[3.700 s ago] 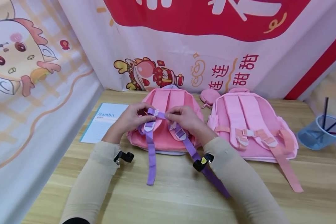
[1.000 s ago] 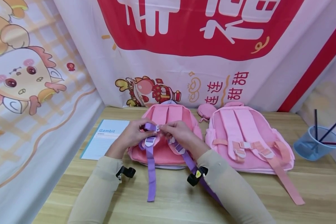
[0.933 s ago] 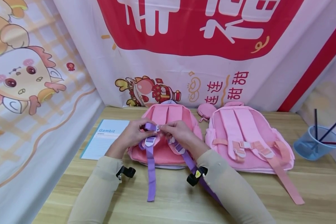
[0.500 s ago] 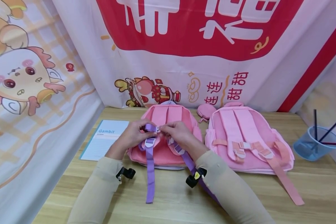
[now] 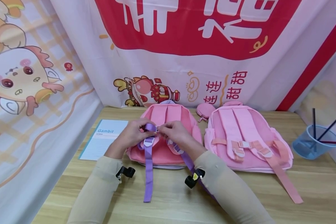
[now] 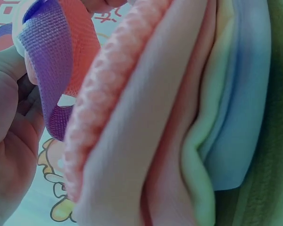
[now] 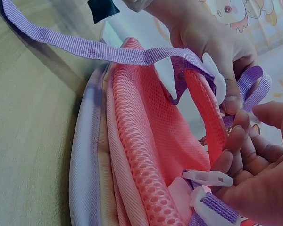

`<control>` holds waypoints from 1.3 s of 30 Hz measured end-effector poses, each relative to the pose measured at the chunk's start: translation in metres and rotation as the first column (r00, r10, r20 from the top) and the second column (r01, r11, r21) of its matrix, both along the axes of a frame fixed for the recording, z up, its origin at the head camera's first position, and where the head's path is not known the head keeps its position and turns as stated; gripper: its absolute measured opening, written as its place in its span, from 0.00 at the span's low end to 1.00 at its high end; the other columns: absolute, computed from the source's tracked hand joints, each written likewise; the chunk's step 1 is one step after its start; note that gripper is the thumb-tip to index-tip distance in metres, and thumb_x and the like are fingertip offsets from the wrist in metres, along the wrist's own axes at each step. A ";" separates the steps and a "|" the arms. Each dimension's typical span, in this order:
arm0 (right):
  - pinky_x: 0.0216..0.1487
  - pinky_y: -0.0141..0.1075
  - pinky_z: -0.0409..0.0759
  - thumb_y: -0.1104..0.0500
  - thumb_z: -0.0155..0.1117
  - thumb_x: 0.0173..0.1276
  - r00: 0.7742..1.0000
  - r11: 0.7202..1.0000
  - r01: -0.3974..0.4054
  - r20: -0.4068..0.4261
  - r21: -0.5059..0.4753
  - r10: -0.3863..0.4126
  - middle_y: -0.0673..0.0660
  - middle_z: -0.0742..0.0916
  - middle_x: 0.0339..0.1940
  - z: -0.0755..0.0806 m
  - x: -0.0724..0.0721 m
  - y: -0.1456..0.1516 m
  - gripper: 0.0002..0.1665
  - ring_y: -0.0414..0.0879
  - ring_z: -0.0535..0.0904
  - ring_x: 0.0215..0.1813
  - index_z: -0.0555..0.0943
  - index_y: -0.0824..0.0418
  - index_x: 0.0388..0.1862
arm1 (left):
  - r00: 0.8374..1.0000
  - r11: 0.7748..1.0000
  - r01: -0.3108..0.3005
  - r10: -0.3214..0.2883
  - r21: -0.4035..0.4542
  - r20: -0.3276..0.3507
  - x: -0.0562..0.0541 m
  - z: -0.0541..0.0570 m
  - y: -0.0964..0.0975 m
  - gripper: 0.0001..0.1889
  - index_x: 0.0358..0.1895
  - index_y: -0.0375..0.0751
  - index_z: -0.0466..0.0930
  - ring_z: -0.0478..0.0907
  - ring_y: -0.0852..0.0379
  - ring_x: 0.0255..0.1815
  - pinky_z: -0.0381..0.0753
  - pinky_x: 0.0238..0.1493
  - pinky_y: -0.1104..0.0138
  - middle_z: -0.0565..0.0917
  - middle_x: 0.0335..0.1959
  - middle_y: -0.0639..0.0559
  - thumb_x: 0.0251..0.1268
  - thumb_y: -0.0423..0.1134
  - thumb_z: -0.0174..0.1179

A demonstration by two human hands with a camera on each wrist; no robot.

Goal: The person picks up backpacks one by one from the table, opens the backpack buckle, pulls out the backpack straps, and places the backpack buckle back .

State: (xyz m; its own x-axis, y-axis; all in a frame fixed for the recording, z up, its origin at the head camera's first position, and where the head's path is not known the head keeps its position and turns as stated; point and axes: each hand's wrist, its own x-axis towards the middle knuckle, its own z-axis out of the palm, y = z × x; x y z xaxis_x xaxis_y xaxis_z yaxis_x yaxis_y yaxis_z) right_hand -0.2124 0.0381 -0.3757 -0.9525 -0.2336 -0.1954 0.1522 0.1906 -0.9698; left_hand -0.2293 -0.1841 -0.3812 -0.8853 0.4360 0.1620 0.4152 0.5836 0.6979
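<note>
In the head view a pink backpack (image 5: 159,155) lies with its straps upward. My left hand (image 5: 134,135) pinches a looped purple strap (image 5: 150,127) beside a small white buckle (image 5: 156,128). The fingertips of my right hand (image 5: 175,132) pinch at the buckle's other side, partly covering it. The right wrist view has the left thumb (image 7: 232,101) on the purple loop (image 7: 257,84), with the right fingers (image 7: 240,132) meeting it. A white plastic clip (image 7: 210,178) hangs just below the right fingers. In the left wrist view, purple webbing (image 6: 47,56) passes by the left palm (image 6: 9,155).
A second pink backpack (image 5: 252,124) with peach straps lies to the right, a round pink pouch (image 5: 205,110) behind it. At far right stands a blue cup (image 5: 315,146) with pencils. A notebook (image 5: 98,149) lies left on the wooden table (image 5: 114,199).
Several seconds ago my right hand held a purple strap drawn out from the buckle; now its fingertips are at the buckle, closer to my left hand. Over the last second the hands barely move.
</note>
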 end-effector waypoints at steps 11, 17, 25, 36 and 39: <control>0.37 0.31 0.82 0.57 0.66 0.81 0.999 0.998 0.030 0.047 -0.056 -0.028 0.52 0.89 0.29 -0.004 -0.001 -0.002 0.14 0.42 0.81 0.33 0.91 0.67 0.50 | 0.997 1.000 0.022 -0.022 0.013 -0.070 -0.001 -0.002 0.002 0.13 0.53 0.49 0.91 0.83 0.50 0.51 0.88 0.54 0.53 0.91 0.49 0.51 0.68 0.40 0.77; 0.38 0.31 0.82 0.56 0.65 0.82 0.996 0.994 0.026 0.085 -0.109 -0.017 0.51 0.88 0.29 -0.007 -0.004 -0.001 0.15 0.42 0.81 0.33 0.90 0.67 0.49 | 1.000 0.997 0.005 -0.004 0.073 -0.017 -0.001 -0.003 0.003 0.14 0.54 0.47 0.91 0.85 0.48 0.52 0.90 0.56 0.51 0.91 0.50 0.47 0.67 0.39 0.77; 0.33 0.31 0.76 0.56 0.62 0.80 0.993 0.980 -0.001 0.119 -0.201 0.025 0.50 0.84 0.28 -0.009 -0.004 -0.001 0.14 0.42 0.77 0.31 0.87 0.63 0.38 | 1.000 0.995 -0.008 0.008 0.102 -0.005 -0.002 -0.006 0.003 0.16 0.56 0.45 0.90 0.87 0.46 0.53 0.90 0.57 0.50 0.92 0.51 0.45 0.67 0.39 0.77; 0.30 0.31 0.70 0.57 0.60 0.81 0.978 0.947 -0.016 0.194 -0.320 0.082 0.50 0.82 0.28 -0.010 -0.005 -0.001 0.14 0.43 0.74 0.31 0.83 0.58 0.32 | 0.998 0.989 -0.030 0.023 0.143 0.051 -0.002 -0.008 0.003 0.13 0.51 0.43 0.90 0.87 0.49 0.50 0.88 0.55 0.57 0.91 0.47 0.45 0.67 0.40 0.77; 0.32 0.31 0.71 0.58 0.59 0.81 0.977 0.940 -0.008 0.200 -0.341 0.081 0.50 0.83 0.28 -0.010 -0.004 -0.002 0.14 0.43 0.74 0.32 0.84 0.57 0.32 | 0.998 0.987 -0.032 0.021 0.156 0.067 -0.001 -0.007 0.003 0.13 0.51 0.42 0.90 0.86 0.49 0.48 0.88 0.53 0.59 0.92 0.46 0.44 0.67 0.40 0.77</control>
